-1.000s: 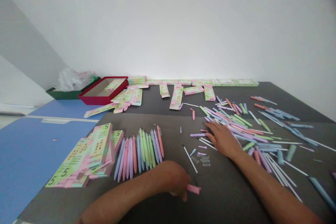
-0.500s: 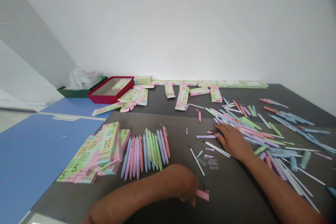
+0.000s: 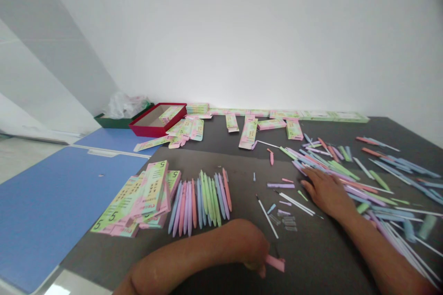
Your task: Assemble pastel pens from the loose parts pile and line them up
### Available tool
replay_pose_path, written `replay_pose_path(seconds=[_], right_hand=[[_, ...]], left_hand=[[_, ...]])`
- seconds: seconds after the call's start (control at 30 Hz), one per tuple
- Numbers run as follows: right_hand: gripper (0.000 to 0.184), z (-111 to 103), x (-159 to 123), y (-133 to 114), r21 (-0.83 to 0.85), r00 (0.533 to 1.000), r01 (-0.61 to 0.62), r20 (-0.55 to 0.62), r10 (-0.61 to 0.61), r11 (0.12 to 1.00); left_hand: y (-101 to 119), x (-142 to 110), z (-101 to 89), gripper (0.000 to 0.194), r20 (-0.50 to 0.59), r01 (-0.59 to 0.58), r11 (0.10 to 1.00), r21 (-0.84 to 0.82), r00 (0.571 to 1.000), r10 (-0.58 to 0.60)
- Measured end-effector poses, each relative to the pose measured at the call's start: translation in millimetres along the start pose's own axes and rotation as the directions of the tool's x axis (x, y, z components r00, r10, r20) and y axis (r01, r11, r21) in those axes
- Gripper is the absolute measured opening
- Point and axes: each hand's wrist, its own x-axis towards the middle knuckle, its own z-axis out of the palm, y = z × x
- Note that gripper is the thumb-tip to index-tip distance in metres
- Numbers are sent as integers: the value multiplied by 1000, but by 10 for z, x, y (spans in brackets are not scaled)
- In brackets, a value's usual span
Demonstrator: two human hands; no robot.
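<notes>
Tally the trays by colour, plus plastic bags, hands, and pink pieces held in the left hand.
Red tray: 1
Green tray: 1
Plastic bag: 1
Left hand: 1
Right hand: 1
Held pink piece: 1
Total: 6

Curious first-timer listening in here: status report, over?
Left hand gripping pink barrel. Right hand open, at pen parts. Loose white refill between hands.

Before you, a plain white wall (image 3: 242, 41) rises behind a dark table (image 3: 214, 161); blue panels (image 3: 69, 189) adjoin its left side.
</notes>
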Motion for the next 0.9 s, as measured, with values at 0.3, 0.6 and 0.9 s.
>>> replay_pose_path(seconds=[0.3,0.6,0.9], right_hand=[[34,-446,100,-246,10,996,-91,-22,91,996],[37,-453,829,-789,32,962,-173,218,162,984],[30,-245,990,-922,12,955,-144,264,136,990]], left_hand=[[3,-156,-47,50,-7,73,997,22,997,-72],[26,-213,-148,48,29,85,996,41,996,-86],[-21,-225,-179,48,22,62,998,32,998,-63]])
